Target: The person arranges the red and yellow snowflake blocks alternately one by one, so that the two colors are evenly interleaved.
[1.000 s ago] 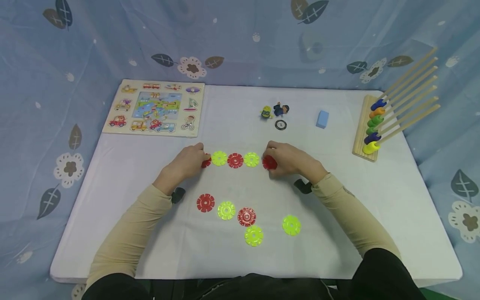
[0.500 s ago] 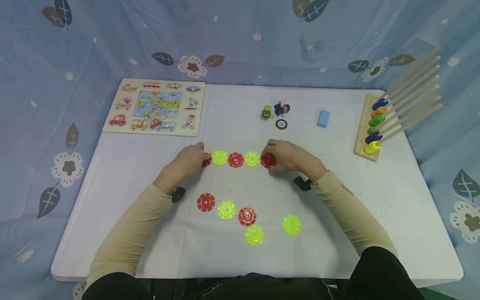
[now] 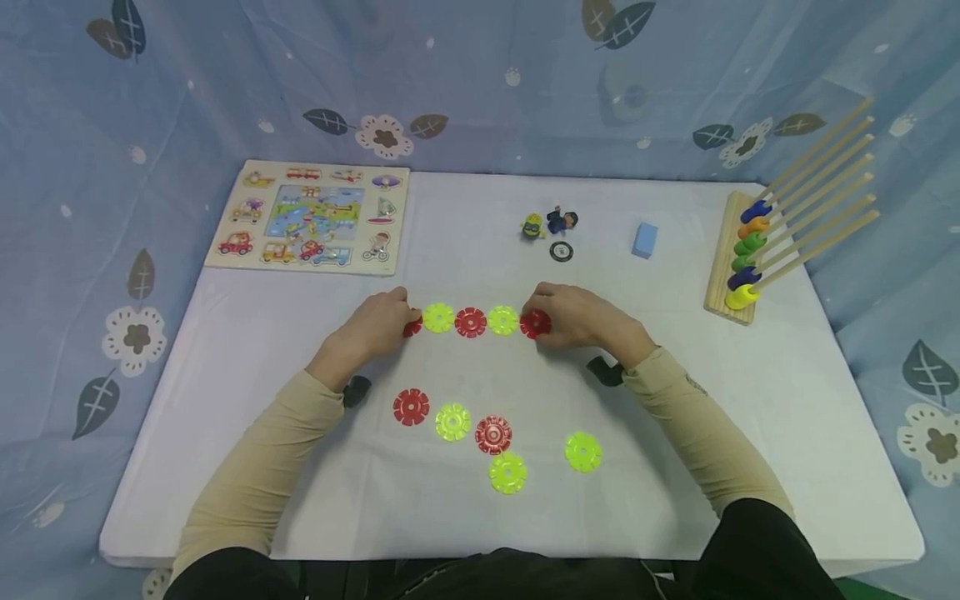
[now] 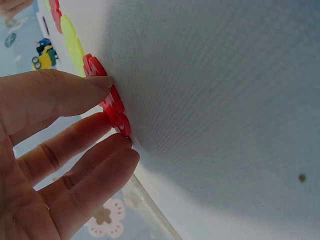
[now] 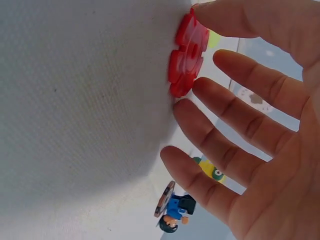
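Observation:
A row of flower-shaped plastic discs, red and yellow-green by turns, crosses the table in the head view. At its left end my left hand [image 3: 377,323] pinches a red notched disc [image 4: 119,120] between thumb and fingers. My right hand [image 3: 573,317] holds another red notched disc [image 3: 536,323] by its edges at the right end, lying close beside a yellow-green disc [image 3: 503,320]. Between the hands also lie a red disc [image 3: 471,322] and a second yellow-green disc [image 3: 438,317]. The left hand's fingers partly cover its disc in the head view.
Nearer the body lie several loose discs, among them a red one [image 3: 411,407] and a yellow-green one [image 3: 583,452]. Farther back are a picture puzzle board [image 3: 309,217], two toy figures [image 3: 532,225], a black ring [image 3: 561,252], a blue block [image 3: 644,240] and a wooden bead rack [image 3: 727,258].
My right hand has slid its red disc slightly left, closer to the yellow-green disc at the row's end. The left hand has stayed in place.

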A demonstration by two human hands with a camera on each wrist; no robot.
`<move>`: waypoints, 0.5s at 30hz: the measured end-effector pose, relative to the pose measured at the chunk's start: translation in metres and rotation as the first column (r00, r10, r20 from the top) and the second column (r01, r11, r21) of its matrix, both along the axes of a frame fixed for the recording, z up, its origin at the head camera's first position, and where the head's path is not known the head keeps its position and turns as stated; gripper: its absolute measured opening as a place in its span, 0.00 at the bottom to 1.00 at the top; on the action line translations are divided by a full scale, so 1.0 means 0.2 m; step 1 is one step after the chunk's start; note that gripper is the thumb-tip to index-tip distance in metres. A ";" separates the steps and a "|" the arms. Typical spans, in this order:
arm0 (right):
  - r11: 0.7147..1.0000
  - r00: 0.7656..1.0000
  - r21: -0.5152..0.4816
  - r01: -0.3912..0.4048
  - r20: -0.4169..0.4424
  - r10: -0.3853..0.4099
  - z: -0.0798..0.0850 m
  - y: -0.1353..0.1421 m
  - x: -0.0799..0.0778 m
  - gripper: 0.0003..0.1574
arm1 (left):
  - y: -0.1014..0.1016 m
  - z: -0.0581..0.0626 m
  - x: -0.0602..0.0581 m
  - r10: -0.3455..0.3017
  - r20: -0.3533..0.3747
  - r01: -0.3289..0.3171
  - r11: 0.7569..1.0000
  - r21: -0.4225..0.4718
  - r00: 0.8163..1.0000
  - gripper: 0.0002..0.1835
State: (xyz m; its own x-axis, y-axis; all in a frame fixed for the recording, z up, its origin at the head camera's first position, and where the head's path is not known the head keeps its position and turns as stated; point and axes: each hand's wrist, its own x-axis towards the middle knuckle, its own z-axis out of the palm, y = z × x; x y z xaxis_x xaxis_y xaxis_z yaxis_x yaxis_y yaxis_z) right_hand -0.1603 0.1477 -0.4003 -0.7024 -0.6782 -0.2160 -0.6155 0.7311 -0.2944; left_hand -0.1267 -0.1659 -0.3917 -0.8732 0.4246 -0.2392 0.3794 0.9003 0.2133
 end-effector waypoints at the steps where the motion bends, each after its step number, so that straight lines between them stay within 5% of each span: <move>1: 1.000 1.000 -0.001 -0.004 -0.009 0.004 0.00 0.00 0.01 0.24 | 0.00 0.00 0.00 0.003 0.003 -0.003 1.000 0.002 1.000 0.17; 8: 0.998 0.991 -0.013 -0.056 -0.122 0.054 0.02 0.05 0.09 0.24 | 0.00 0.01 0.01 -0.007 0.004 0.007 1.000 -0.011 1.000 0.17; 15: 0.993 0.988 -0.052 -0.110 -0.119 0.103 0.00 0.12 0.25 0.22 | 0.00 0.02 0.01 -0.005 0.007 0.005 1.000 -0.013 1.000 0.17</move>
State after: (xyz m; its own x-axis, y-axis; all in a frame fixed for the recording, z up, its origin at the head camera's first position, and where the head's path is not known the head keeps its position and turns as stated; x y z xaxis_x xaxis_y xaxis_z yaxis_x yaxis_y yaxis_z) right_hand -0.1112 0.1707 -0.4004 -0.6433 -0.7597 -0.0950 -0.7215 0.6430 -0.2569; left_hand -0.1251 -0.1654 -0.3885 -0.8694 0.4258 -0.2507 0.3825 0.9011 0.2041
